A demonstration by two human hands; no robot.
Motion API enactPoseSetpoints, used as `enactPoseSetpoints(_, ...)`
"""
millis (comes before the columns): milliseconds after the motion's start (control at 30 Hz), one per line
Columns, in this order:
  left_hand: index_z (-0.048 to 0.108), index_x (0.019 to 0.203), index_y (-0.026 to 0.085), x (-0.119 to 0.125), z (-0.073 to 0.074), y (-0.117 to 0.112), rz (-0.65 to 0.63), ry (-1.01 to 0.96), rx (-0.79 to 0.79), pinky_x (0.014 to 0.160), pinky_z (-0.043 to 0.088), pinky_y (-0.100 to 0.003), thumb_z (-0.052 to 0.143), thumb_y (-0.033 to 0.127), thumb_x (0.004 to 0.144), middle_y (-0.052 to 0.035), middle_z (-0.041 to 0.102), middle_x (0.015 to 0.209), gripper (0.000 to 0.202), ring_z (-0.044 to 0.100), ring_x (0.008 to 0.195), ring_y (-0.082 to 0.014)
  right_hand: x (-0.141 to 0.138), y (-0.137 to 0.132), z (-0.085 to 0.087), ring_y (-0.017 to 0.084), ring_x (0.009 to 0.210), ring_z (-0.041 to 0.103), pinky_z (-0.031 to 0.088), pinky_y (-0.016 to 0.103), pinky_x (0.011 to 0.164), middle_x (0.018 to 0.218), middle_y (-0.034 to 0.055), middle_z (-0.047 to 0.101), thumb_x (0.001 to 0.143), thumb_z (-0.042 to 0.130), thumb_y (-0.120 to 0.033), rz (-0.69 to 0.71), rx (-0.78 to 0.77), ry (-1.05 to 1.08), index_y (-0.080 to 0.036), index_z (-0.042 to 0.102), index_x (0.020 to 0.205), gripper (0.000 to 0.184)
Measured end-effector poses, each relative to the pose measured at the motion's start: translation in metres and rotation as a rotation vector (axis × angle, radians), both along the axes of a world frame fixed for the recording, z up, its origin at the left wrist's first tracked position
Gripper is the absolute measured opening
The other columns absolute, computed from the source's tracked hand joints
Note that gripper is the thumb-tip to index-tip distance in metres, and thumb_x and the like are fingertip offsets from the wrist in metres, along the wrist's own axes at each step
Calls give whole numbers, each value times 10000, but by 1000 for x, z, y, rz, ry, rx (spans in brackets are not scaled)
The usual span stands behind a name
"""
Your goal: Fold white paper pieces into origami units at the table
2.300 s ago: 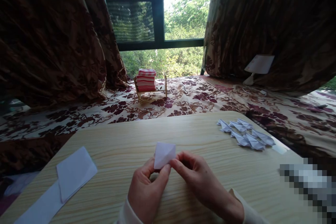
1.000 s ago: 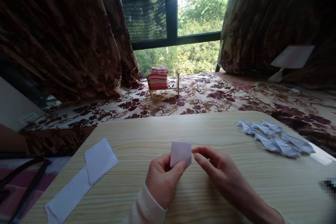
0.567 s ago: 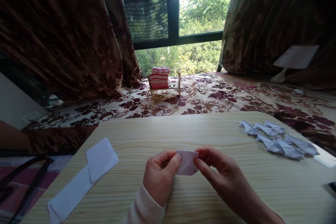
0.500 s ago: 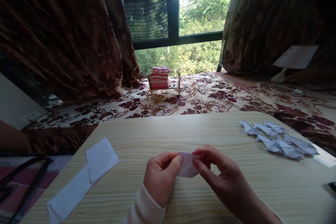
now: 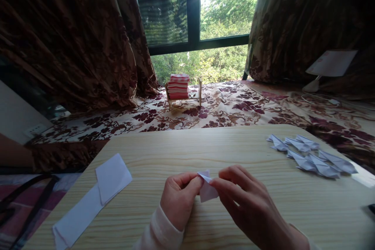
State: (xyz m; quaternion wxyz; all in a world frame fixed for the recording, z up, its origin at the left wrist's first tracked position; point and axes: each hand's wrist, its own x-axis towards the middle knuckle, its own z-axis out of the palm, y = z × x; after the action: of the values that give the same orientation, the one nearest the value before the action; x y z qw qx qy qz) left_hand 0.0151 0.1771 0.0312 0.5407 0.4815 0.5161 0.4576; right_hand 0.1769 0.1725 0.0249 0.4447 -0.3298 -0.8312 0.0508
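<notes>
A small piece of folded white paper [image 5: 208, 192] is held up over the table between my two hands. My left hand [image 5: 179, 195] pinches its left edge between thumb and fingers. With thumb and fingertips, my right hand [image 5: 244, 195] grips the paper's upper right, where a narrow flap is turned over. Part of the paper is hidden behind my fingers. Several folded white paper pieces [image 5: 320, 164] with pointed ends lie grouped at the right. On the left rest flat white paper sheets [image 5: 113, 177], one stack overlapping a longer strip.
The pale wooden table [image 5: 164, 146] borders a ledge covered in floral cloth [image 5: 228, 105]. A small rack [image 5: 200, 95] there holds folded pink-and-white striped cloths [image 5: 178, 86]. A white lamp [image 5: 332, 63] stands far right. A dark object [image 5: 371, 208] shows at the right edge.
My right hand has shifted its hold on the paper, with its fingers raised and drawn closer together. The paper, flat-faced before, now shows a flap folded across its top. My left hand stays nearly still.
</notes>
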Motion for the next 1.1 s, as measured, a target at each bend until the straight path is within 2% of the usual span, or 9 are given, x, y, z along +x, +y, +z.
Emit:
enactPoseSetpoints(367, 758, 696, 132, -3, -1, 0, 9, 1, -11, 583, 435, -235, 635, 348, 674, -32, 673, 608, 250, 563, 600, -152, 3, 0, 5, 146, 651, 493, 413, 273, 588, 761, 37, 590, 880, 469, -87, -12, 89, -104, -202, 595, 1021, 220)
enactPoseSetpoints(667, 674, 541, 143, -1, 1, -3, -12, -13, -9, 556, 429, -234, 604, 395, 691, -25, 618, 539, 302, 534, 563, -146, 4, 1, 2, 151, 685, 520, 436, 284, 621, 811, 53, 608, 889, 459, -100, -40, 122, -126, -210, 612, 1031, 235)
enactPoseSetpoints(833, 707, 593, 137, 0, 2, -3, 7, 27, 10, 566, 426, -231, 626, 407, 704, -25, 638, 563, 303, 537, 579, -146, 5, 2, 3, 157, 694, 518, 436, 287, 619, 803, 53, 601, 874, 477, -81, -16, 124, -117, -208, 617, 1017, 237)
enactPoseSetpoints(933, 685, 545, 143, 0, 1, -3, 47, 116, 49, 544, 399, -224, 626, 359, 713, -9, 607, 530, 280, 517, 563, -138, 3, 2, 3, 154, 707, 531, 452, 280, 622, 812, 46, 586, 859, 484, -83, 7, 27, -71, -226, 630, 982, 238)
enactPoseSetpoints(1100, 679, 548, 154, 0, 4, -4, 78, 201, 186, 572, 392, -228, 573, 286, 744, -18, 580, 594, 259, 516, 613, -145, 2, 2, 6, 178, 851, 579, 496, 275, 706, 935, 66, 589, 872, 505, -231, -10, -330, 191, -212, 621, 963, 150)
